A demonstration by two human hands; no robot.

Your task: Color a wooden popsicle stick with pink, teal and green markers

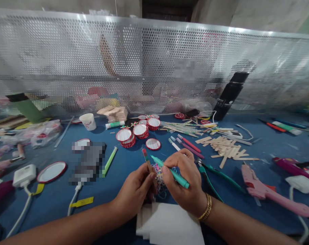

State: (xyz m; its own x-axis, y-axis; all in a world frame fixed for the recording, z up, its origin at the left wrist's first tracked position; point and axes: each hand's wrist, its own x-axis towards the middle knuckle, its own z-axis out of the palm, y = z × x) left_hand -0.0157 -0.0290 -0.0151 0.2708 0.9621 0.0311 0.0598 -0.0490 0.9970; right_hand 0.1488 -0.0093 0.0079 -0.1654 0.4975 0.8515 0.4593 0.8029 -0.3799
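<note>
My left hand [135,190] is closed around a wooden stick [147,160] whose top end is painted red and green. My right hand [182,178] grips a teal marker pen [169,170], its tip close to the stick's painted end. Between and under both hands lies a heap of small coloured rubber bands [159,175] on the blue table [118,180]. A gold bangle [207,207] sits on my right wrist. White paper sheets [169,224] lie just in front of my wrists.
Red-rimmed round lids [140,131] cluster behind the hands, with a pile of plain wooden sticks [227,148] to the right. A pink glue gun [266,190], teal pliers [215,173], pens [189,144], a white cup [88,121] and a perforated metal screen [154,64] surround the spot.
</note>
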